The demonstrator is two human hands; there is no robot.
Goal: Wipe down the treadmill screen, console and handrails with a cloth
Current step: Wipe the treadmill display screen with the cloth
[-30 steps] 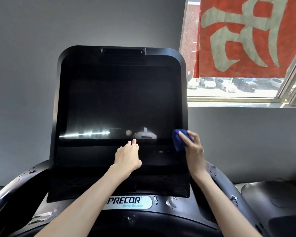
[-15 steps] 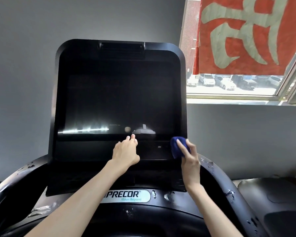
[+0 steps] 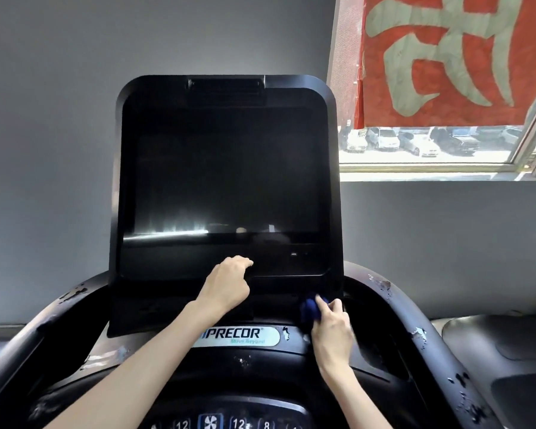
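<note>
The right hand (image 3: 331, 331) pinches a bunched blue cloth (image 3: 310, 309) between thumb and fingers. The wad's long axis runs up from the fingertips, and its top presses on the lower right corner of the black console panel (image 3: 155, 298). Left of it and slightly higher, the left hand (image 3: 226, 284) is loosely fisted and holds nothing, its forefinger against the strip under the dark screen (image 3: 226, 181), which stands above both hands, facing the person, wider than tall.
</note>
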